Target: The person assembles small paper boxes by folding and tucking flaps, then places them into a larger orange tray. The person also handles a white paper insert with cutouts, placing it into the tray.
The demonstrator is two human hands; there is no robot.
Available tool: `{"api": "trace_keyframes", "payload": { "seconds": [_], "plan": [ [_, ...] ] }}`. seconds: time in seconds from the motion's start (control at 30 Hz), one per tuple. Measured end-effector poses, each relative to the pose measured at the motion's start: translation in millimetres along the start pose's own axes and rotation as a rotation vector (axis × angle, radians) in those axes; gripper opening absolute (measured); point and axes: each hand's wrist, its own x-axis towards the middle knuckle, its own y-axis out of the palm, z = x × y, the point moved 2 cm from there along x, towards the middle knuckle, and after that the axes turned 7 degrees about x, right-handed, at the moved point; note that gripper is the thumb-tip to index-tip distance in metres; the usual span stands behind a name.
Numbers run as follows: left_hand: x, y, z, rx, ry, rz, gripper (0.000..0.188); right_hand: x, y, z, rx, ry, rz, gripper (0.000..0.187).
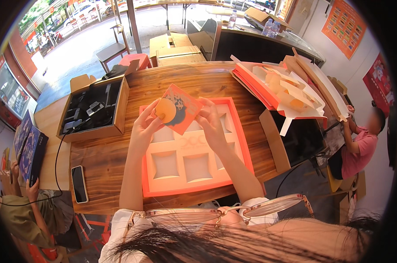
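Note:
Between my two hands is a flat orange-red square packet (pixel 184 125) with a yellow circle and grey printing, tilted so one corner points up. My left hand (pixel 144 128) pinches its left side, the thumb over the yellow circle. At the right corner, the fingers of my right hand (pixel 211 122) are closed on its edge. Below both hands a red-rimmed box (pixel 185 191) lies on the table, its pale insert (pixel 185 152) cut with several square recesses. The packet and hands cover part of the insert's far side; the recesses in sight hold nothing.
On the wooden table (pixel 106 164) lie a phone (pixel 79 184) and an open carton (pixel 121 107) of black gear with a cable. Red and cream folded boxes (pixel 273 87) pile up at the far right. A person handles a dark blue box (pixel 30 149) at left; another sits at right.

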Motion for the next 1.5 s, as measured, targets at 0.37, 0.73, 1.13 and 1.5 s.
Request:
{"api": "trace_keyframes", "payload": {
  "seconds": [0.37, 0.73, 1.13, 1.5],
  "plan": [
    [1, -5, 0, 0.004, -0.019, -0.042, 0.048, 0, -1, -8, 0.017, -0.038, 0.104, 0.055],
    [1, -5, 0, -0.054, 0.014, -0.062, 0.047, 3, -2, -7, -0.023, -0.069, 0.132, 0.065],
    [3, -7, 1, -0.074, 0.039, -0.101, 0.046, 3, -4, -13, 0.088, 0.025, 0.264, 0.068],
    [2, -10, 2, -0.060, 0.039, -0.143, 0.045, 0, 0, -5, 0.063, 0.022, 0.288, 0.070]
  ]
}}
